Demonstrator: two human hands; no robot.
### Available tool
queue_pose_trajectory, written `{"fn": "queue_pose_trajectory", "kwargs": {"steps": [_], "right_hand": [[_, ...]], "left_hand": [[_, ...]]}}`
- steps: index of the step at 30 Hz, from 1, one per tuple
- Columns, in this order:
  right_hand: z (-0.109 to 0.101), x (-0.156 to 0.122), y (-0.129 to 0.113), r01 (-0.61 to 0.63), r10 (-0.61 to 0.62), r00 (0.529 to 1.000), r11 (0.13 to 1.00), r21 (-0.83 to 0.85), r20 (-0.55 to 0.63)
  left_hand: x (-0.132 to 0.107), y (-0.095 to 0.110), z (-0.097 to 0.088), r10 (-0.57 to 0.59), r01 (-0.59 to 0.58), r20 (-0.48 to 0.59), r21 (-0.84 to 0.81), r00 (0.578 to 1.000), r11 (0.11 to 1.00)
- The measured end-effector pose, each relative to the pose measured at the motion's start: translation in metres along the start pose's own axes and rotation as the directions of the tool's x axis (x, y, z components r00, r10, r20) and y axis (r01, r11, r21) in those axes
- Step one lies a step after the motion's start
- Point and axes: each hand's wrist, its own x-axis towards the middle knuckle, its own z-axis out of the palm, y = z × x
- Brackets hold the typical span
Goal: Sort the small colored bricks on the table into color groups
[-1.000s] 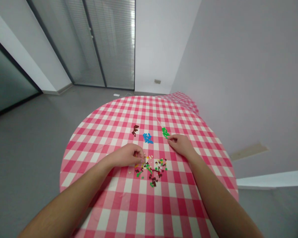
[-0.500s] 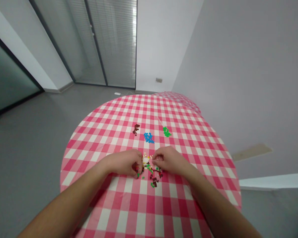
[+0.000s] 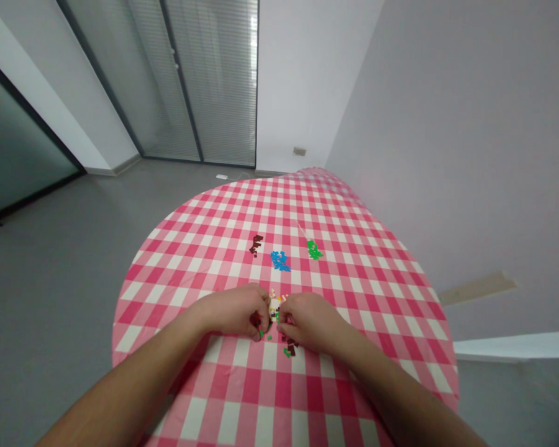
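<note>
A mixed pile of small building-block pieces (image 3: 274,304), white, yellow, green and dark brown, lies on the checked tablecloth. At its left edge my left hand (image 3: 240,308) rests with curled fingers, closed. A green piece (image 3: 261,334) shows by its fingertips; what lies between them is too small to make out. Over the right part of the pile is my right hand (image 3: 310,321), thumb and forefinger pinched together and pointing left. Its fingers cover some pieces, and anything they grip is hidden. Dark brown pieces (image 3: 291,347) and a green piece (image 3: 287,352) lie just below it.
Farther off lie three sorted groups: brown pieces (image 3: 256,244), blue pieces (image 3: 280,261) and green pieces (image 3: 313,249). The round table wears a pink-and-white checked tablecloth (image 3: 205,372). A wall (image 3: 470,155) rises beyond the table's right side.
My right hand has moved down and slightly left, covering pieces that showed before. My left hand stays almost in place. The view has shifted slightly.
</note>
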Motion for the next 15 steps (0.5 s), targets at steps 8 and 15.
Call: {"fn": "queue_pose_trajectory", "kwargs": {"steps": [8, 15], "right_hand": [[0.001, 0.003, 0.000, -0.004, 0.001, 0.999, 0.997, 0.074, 0.050], [-0.013, -0.002, 0.017, 0.088, -0.063, 0.993, 0.953, 0.291, -0.096]], "left_hand": [[0.003, 0.001, 0.003, 0.019, -0.019, -0.012, -0.009, 1.000, 1.000], [0.004, 0.005, 0.000, 0.005, -0.004, 0.013, -0.011, 1.000, 1.000]]}}
